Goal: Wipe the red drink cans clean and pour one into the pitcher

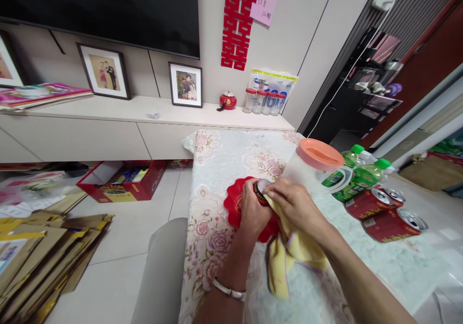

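Head view. Nearest the lens, both forearms come up from the bottom of the picture over the table (213, 169), which wears a flowered lace cover. The left wrist carries a silver bracelet (229, 291). A yellow cloth (285, 256) hangs between the forearms, its loose end draping down toward the table's near edge.

The left hand (253, 210) is curled round a red can (261, 189), with the fingers wrapped close together about its side. The can is tipped so that its silver top faces the right hand (298, 208). That hand has its fingers pressed together, pinching a fold of the yellow cloth against the can's top rim. The can is held over a red scalloped plate (233, 203), which lies by the table's left edge about midway along it. Whether the can touches the plate cannot be told, as the hands cover its base.

Just beyond the right hand stands a clear jug (302, 172) with an orange lid (320, 154). Beside the jug, toward the right edge, stand two green bottles (361, 177) with green caps. Nearer than these, three lying cans (390, 225) rest on their sides close together, pull-tab ends showing.

Off the table, a grey seat (162, 266) sits at the near left corner. Flattened cardboard (43, 251) is stacked on the floor farther left, and a red box (123, 184) lies open below a wall shelf (108, 109). The shelf runs past the table's far edge and holds framed photos (104, 71), a red teapot (227, 101) and a row of jars (262, 102).
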A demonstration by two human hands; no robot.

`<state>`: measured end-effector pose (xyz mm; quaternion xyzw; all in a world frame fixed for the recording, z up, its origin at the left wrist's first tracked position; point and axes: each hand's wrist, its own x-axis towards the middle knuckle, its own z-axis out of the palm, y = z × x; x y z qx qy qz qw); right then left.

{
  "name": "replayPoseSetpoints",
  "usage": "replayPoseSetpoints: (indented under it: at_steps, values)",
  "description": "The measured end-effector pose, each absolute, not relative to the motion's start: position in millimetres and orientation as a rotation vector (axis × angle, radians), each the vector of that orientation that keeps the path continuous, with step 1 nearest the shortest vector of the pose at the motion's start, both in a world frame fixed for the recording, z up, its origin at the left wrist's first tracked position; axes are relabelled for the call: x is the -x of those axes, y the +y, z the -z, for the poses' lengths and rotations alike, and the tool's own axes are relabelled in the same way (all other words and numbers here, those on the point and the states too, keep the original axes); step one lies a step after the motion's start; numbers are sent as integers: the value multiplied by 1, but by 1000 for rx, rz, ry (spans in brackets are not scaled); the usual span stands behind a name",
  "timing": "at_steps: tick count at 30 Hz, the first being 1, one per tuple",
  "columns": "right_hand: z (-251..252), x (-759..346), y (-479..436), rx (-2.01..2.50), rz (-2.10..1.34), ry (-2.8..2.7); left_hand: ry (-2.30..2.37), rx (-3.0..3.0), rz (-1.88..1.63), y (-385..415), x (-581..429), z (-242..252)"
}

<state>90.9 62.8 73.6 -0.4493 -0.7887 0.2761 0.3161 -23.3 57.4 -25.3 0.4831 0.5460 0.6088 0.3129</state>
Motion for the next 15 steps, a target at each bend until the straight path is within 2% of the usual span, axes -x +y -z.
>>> replayPoseSetpoints:
  at_steps: [2, 5, 15]
  values:
    - [-66, -95, 65, 1167, -931, -1679, 1425, -1247, -1614, 59, 25, 26]
    - [-51, -107, 71, 1179, -980, -1281, 1388, -1224, -1620, 62, 27, 25]
    - [-24, -104, 84, 1078, -1041, -943, 1222, -1181, -1630, 66, 47, 20]
